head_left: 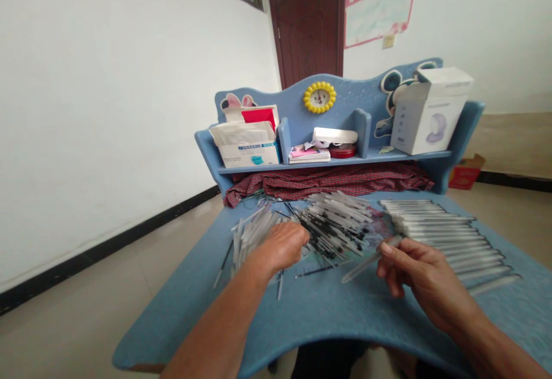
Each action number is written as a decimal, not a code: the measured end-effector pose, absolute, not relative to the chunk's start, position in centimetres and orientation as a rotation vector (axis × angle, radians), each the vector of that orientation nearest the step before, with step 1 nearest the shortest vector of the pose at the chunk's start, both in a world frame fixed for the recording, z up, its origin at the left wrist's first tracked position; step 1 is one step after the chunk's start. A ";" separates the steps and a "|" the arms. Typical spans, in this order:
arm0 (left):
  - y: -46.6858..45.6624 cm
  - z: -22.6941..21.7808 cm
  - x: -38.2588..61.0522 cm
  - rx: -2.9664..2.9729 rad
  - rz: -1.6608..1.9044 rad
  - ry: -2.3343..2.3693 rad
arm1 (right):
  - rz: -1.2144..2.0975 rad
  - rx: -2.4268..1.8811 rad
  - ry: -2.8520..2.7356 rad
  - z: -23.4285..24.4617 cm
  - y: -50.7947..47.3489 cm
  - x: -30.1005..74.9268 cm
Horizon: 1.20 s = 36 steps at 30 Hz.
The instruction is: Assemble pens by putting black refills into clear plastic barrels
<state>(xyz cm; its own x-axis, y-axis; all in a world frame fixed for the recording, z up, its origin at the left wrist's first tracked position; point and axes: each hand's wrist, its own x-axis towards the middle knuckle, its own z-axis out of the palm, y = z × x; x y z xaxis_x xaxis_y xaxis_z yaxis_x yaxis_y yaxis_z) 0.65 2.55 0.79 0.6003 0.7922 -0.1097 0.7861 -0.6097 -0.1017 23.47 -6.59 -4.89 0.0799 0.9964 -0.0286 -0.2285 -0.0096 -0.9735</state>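
My right hand (pixel 416 267) pinches a clear pen barrel (pixel 362 265) between thumb and fingers, its near end pointing down to the left. My left hand (pixel 284 244) is closed over the heap, between a bunch of clear pen barrels (pixel 248 244) and a pile of black pen caps and tips (pixel 328 232). Whatever its fingers hold is hidden. More whitish translucent barrels (pixel 338 206) lie behind the black pieces. To the right of my right hand, assembled-looking clear pens (pixel 452 241) with dark ends are lined up side by side. A thin dark refill (pixel 317 271) rests in front of the pile.
The blue desk (pixel 310 316) has a curved front edge. Along its back lies a red checked cloth (pixel 328 180) under a shelf. On the shelf stand a mask box (pixel 250 152), a red round tin (pixel 342 150) and a white carton (pixel 431 111).
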 end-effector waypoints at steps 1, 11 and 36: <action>2.4 0.8 0.8 -2.767 0.235 -1.366 | 1.264 -1.093 -0.974 -4.8 -6.6 23.4; 2.3 0.9 1.2 -2.715 0.332 -1.293 | 1.272 -1.109 -0.983 -4.9 -6.7 23.5; 1.4 0.2 2.3 -2.789 0.047 -0.987 | 0.924 -1.046 -0.965 -4.6 -6.5 23.1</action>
